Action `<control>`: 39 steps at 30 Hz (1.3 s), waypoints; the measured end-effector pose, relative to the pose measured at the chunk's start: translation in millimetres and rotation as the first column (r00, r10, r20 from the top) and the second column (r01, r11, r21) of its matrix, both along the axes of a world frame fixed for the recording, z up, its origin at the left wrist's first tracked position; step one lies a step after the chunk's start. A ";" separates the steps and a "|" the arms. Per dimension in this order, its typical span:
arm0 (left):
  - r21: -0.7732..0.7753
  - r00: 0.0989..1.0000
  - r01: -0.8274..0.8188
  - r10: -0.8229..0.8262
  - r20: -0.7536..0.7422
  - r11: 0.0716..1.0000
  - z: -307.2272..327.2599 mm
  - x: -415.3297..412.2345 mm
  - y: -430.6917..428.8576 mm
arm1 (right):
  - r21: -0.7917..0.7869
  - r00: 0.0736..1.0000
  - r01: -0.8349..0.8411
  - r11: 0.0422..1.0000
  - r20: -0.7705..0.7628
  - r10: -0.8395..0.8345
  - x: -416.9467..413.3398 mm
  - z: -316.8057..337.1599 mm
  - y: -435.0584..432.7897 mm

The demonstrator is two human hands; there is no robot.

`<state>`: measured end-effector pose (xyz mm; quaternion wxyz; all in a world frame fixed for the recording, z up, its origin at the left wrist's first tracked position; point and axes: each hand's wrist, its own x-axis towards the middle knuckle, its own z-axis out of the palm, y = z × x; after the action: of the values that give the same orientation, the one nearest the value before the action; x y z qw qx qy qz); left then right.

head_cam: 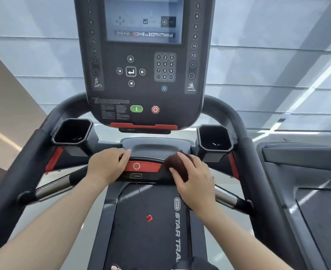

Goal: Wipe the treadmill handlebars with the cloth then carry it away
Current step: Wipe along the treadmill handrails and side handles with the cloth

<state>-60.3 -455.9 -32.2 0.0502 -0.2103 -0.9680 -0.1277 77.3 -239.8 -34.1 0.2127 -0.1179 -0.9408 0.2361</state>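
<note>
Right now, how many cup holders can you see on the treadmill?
2. One cup holder is left of the console, above the left hand; the other is right, above the right hand holding the cloth. None appears hidden.

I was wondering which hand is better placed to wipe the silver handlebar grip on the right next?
Right. The right hand grips the cloth on the centre bar, close to the right silver grip; the left hand rests bare on the bar's far side.
</note>
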 end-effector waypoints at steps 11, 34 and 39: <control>0.100 0.984 -0.142 0.129 0.119 0.985 -7.5 -4.6 -52.8 | 0.188 0.997 -0.034 0.982 0.077 0.020 -65.4 22.8 -96.8; 0.187 0.993 -0.055 0.034 0.111 0.981 -15.2 -5.3 -59.7 | 0.227 0.989 0.139 0.964 -0.078 -0.124 -34.8 5.3 -80.9; 0.212 0.993 -0.102 0.085 0.087 0.972 -15.0 0.0 -56.5 | 0.152 0.983 0.167 0.974 0.047 -0.176 -59.6 22.3 -104.0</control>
<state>-60.3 -512.4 -47.2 0.0412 -0.1528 -0.9584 -0.2375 17.8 -343.7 -11.8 0.2120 -0.1899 -0.9480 0.1428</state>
